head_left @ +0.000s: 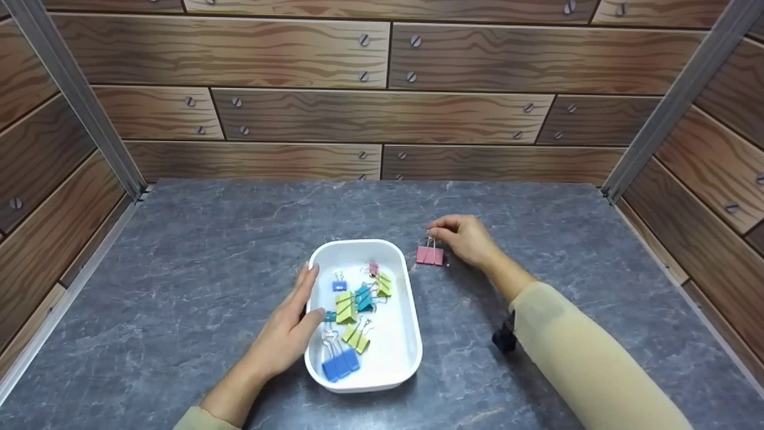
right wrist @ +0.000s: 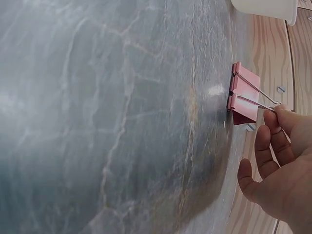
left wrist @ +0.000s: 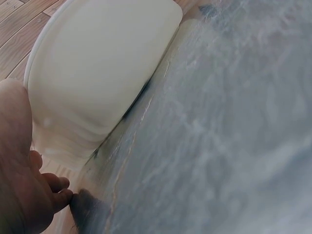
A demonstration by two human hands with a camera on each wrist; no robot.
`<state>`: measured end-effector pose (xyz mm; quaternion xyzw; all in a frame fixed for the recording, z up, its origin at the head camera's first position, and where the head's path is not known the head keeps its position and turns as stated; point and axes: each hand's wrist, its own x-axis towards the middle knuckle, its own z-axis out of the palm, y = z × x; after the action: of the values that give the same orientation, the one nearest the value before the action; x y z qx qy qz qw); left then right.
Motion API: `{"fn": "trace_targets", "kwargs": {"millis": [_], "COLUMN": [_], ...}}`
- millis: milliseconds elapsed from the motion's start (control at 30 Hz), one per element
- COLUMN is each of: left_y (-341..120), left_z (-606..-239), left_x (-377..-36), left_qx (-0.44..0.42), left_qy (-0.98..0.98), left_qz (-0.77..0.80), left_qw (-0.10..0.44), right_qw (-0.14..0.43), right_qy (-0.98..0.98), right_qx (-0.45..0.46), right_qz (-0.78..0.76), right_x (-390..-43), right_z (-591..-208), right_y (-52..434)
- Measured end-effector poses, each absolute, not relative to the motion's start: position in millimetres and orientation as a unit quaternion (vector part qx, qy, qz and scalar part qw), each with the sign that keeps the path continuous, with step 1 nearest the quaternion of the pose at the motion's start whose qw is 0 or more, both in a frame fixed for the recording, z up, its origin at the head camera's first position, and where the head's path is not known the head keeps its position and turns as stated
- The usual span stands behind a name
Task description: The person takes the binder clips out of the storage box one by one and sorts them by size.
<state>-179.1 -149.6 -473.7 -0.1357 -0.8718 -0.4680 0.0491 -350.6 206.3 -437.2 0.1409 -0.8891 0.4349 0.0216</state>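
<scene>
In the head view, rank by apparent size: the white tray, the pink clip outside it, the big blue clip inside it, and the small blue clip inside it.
1. White tray
2. Big blue clip
3. Pink clip, though its greater distance from the camera makes this rank unsure
4. Small blue clip

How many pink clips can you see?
2. One pink clip stands on the grey table, its wire handles pinched by the right hand. A smaller one lies inside the white tray. More may be hidden.

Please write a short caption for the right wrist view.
Right hand pinches the wire handles of a pink binder clip standing on the grey table.
</scene>
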Motion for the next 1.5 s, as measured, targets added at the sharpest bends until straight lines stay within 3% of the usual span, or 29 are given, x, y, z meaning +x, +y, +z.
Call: {"fn": "trace_targets", "kwargs": {"millis": [400, 733, 900, 1067, 1200, 1300, 1500], "left_y": [-150.1, -150.4, -150.9, -150.5, -149.4, -148.8, -149.9], "left_z": [-474.3, -472.7, -472.6, -473.4, -474.4, -475.3, -475.2], "left_x": [-178.6, -178.4, -178.6, -178.8, -179.2, -179.6, -179.8], "left_qx": [-0.136, -0.135, -0.135, -0.138, -0.140, -0.141, -0.142], "left_qy": [-0.871, -0.873, -0.872, -0.872, -0.870, -0.870, -0.872], "left_qz": [-0.469, -0.467, -0.468, -0.468, -0.469, -0.470, -0.466], "left_qw": [0.052, 0.041, 0.043, 0.046, 0.051, 0.052, 0.054], "right_qw": [0.007, 0.080, 0.087, 0.057, -0.016, -0.071, -0.114], "right_qy": [-0.879, -0.868, -0.842, -0.809, -0.789, -0.775, -0.767], "right_qx": [0.132, 0.136, 0.185, 0.245, 0.288, 0.311, 0.333], "right_qz": [0.459, 0.470, 0.500, 0.532, 0.543, 0.546, 0.536], "right_x": [-351.4, -339.0, -318.7, -290.7, -266.7, -253.9, -240.4], "right_z": [-441.6, -420.5, -398.3, -381.6, -375.7, -379.8, -394.1], "right_y": [207.0, 214.6, 199.6, 171.3, 144.0, 126.6, 106.6]}}
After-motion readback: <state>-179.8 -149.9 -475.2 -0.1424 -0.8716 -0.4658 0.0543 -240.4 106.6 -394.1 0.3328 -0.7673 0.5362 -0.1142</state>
